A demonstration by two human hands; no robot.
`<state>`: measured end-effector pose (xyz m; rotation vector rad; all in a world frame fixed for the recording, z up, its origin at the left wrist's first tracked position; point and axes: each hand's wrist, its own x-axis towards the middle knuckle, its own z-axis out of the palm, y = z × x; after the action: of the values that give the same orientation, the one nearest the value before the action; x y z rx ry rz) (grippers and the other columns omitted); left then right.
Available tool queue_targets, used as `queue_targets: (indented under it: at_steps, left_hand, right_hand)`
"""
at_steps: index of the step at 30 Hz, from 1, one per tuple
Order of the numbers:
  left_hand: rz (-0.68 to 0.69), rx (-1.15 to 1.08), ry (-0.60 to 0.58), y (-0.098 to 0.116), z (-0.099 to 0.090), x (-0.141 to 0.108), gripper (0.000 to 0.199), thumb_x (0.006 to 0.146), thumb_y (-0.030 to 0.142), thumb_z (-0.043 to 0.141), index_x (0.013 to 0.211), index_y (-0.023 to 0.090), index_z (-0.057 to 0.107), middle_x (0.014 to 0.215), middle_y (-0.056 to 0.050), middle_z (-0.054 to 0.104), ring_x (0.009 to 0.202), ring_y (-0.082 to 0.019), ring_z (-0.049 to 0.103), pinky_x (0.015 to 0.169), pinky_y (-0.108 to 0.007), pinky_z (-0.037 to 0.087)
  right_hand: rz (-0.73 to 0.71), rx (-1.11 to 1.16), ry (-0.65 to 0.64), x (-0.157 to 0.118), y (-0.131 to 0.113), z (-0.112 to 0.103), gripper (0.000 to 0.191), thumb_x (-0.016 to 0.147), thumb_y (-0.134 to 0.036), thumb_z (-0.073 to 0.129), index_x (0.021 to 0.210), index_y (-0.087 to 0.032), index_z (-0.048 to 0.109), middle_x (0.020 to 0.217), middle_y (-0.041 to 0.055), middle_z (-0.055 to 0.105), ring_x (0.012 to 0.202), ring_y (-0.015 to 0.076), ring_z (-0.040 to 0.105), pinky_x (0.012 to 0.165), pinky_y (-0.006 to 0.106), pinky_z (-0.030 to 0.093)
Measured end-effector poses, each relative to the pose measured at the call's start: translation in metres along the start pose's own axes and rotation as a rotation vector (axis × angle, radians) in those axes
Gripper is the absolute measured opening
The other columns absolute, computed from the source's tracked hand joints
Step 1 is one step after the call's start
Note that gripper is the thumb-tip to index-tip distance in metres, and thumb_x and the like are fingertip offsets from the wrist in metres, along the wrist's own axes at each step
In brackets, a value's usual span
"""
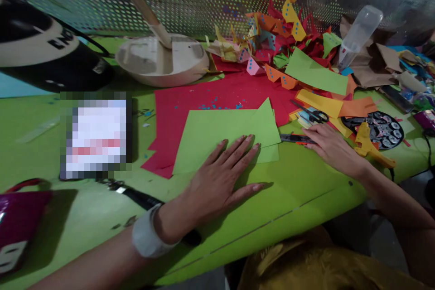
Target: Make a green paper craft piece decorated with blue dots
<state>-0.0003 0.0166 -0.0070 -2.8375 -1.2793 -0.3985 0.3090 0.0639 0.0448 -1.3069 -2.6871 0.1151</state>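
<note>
- Left hand, flat, fingers slightly apart, rests on light-green paper.
- Right hand touches a dark narrow tool beside the paper's right edge; whether fingers clamp it, I cannot tell.
- Red paper extends beyond the green.

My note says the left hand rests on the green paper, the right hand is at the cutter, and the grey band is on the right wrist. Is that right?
Not quite: the head view shows the grey band on the left wrist. The left hand rests on the green paper, and the right hand is at the cutter.
</note>
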Motion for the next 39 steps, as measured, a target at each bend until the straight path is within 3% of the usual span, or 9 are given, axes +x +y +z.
queue_targets:
  at_steps: [4,9,18,39]
  left_hand:
    - [-0.01,-0.039,-0.015,0.0,-0.001,0.0,0.082,0.095,0.067,0.032,0.159,0.023,0.005,0.163,-0.01,0.024,0.148,-0.031,0.027,0.121,-0.049,0.015]
    - [-0.023,-0.07,-0.044,0.001,-0.003,0.0,0.083,0.094,0.066,0.036,0.159,0.025,0.004,0.163,-0.008,0.024,0.147,-0.033,0.028,0.121,-0.051,0.016]
    - [-0.02,-0.05,-0.069,0.001,-0.005,0.001,0.083,0.094,0.068,0.033,0.158,0.021,0.013,0.162,-0.011,0.026,0.148,-0.032,0.026,0.121,-0.052,0.018]
    - [-0.051,-0.052,-0.103,0.004,-0.009,0.002,0.082,0.093,0.071,0.031,0.157,0.019,0.019,0.162,-0.012,0.025,0.15,-0.03,0.023,0.122,-0.05,0.016]
  right_hand:
    - [-0.006,0.044,-0.069,0.001,0.003,-0.009,0.029,0.094,-0.018,0.052,0.118,-0.019,0.067,0.11,0.0122,0.064,0.103,0.0265,0.061,0.091,0.044,0.053]
    - [-0.006,0.089,-0.061,0.001,0.007,-0.009,0.03,0.095,-0.021,0.051,0.12,-0.025,0.067,0.112,0.0095,0.066,0.104,0.0258,0.06,0.092,0.043,0.051]
    - [-0.026,0.18,-0.074,-0.002,0.016,-0.013,0.029,0.094,-0.022,0.052,0.117,-0.022,0.07,0.104,0.0103,0.066,0.097,0.0237,0.061,0.084,0.038,0.053]
    - [-0.07,0.1,-0.01,0.0,-0.007,-0.004,0.03,0.096,-0.021,0.049,0.118,-0.023,0.069,0.106,0.0099,0.066,0.099,0.0241,0.062,0.089,0.042,0.055]
